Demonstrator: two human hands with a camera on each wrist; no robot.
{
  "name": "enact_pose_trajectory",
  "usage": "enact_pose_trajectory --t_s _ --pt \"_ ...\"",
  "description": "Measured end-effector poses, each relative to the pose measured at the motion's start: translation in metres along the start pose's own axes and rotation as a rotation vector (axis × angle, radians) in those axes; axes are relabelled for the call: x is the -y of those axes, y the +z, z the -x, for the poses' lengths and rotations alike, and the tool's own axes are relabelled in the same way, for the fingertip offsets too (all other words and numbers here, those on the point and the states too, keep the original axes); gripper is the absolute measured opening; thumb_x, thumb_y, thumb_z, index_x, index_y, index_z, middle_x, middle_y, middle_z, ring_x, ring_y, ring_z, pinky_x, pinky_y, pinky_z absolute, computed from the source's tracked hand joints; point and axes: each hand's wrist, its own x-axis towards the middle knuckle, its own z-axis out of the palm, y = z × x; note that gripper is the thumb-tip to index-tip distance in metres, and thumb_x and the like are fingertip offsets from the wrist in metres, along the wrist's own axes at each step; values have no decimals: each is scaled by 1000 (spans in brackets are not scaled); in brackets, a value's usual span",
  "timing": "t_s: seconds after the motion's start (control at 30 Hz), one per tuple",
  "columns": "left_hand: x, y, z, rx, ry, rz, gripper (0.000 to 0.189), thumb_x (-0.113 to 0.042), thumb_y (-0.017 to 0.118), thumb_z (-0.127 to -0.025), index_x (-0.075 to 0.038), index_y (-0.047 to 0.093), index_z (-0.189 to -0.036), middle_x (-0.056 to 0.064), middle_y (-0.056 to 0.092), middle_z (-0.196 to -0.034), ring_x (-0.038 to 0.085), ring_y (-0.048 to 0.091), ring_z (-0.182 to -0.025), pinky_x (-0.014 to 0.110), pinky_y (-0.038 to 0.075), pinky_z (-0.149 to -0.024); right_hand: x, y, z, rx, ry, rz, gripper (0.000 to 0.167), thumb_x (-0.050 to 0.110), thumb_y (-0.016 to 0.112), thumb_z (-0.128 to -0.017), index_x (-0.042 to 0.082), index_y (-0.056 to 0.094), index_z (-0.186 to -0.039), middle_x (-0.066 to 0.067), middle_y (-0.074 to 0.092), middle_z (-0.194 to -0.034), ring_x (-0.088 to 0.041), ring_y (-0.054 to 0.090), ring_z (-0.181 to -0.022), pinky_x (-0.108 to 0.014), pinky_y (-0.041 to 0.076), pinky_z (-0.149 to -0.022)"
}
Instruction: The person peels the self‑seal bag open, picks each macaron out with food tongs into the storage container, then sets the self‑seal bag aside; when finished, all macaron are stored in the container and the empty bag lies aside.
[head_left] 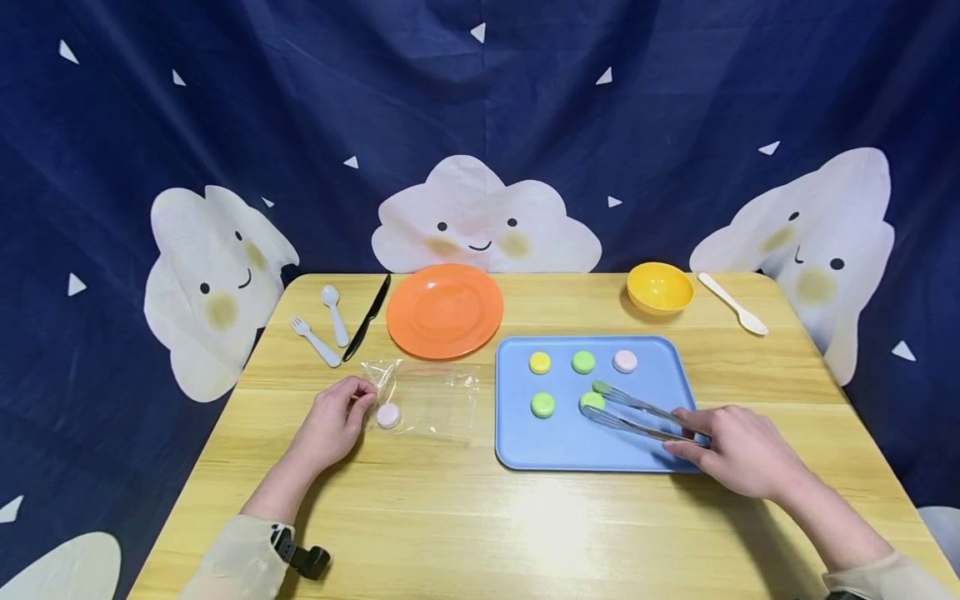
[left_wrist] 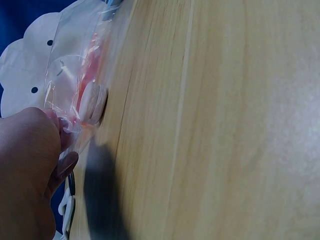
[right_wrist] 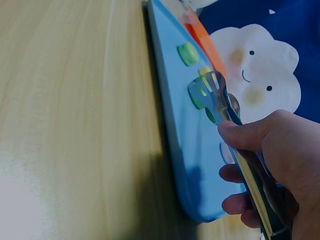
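My left hand (head_left: 335,421) pinches the open-looking left edge of a clear plastic bag (head_left: 435,400) lying on the table. Inside the bag is a pale pink macaron (head_left: 387,415), also seen in the left wrist view. My right hand (head_left: 746,450) grips metal tongs (head_left: 637,427) over the blue tray (head_left: 517,450). The tongs' tips stand on either side of a front-row green macaron (head_left: 592,402); whether they touch it I cannot tell. Another green macaron (head_left: 543,405) sits to its left. Behind are a yellow macaron (head_left: 539,362), a green macaron (head_left: 582,362) and a pink macaron (head_left: 625,361).
An orange plate (head_left: 445,311) lies behind the bag. Left of it are a black knife (head_left: 367,317), a white spoon (head_left: 335,315) and a white fork (head_left: 315,341). At the back right stand a yellow bowl (head_left: 660,288) and a cream spoon (head_left: 732,304).
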Motion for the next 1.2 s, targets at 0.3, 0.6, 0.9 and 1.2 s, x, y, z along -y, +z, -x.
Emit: enact_pose_trajectory --t_s 0.3,0.6,0.9,1.2 --pt "0 -1 0 6 -5 -3 8 1 71 -100 -7 69 -101 4 70 -95 20 68 -88 45 58 -77 26 -6 -25 -12 -87 -39 18 42 85 -91 32 70 -93 25 45 -63 3 38 -51 -24 32 -49" --pt "-1 -2 0 5 -1 3 8 0 70 -100 -7 68 -100 5 71 -96 21 69 -89 45 58 -78 66 10 -65 39 -202 -69 17 36 83 -94 22 77 -103 27 57 -75 1 48 -61 -27 41 -55" --pt "0 -2 -1 2 5 8 9 0 71 -100 -8 68 -99 2 70 -95 19 67 -88 43 58 -77 96 32 -99 89 -274 -82 16 35 78 -98 19 78 -102 15 60 -70 -2 45 -58 -27 38 -51" --pt "1 -2 0 11 -8 15 9 -1 70 -101 -9 68 -99 2 70 -95 18 67 -88 42 58 -76 115 54 -126 104 -290 -57 13 37 77 -99 25 74 -93 15 48 -62 -6 44 -55 -30 38 -48"
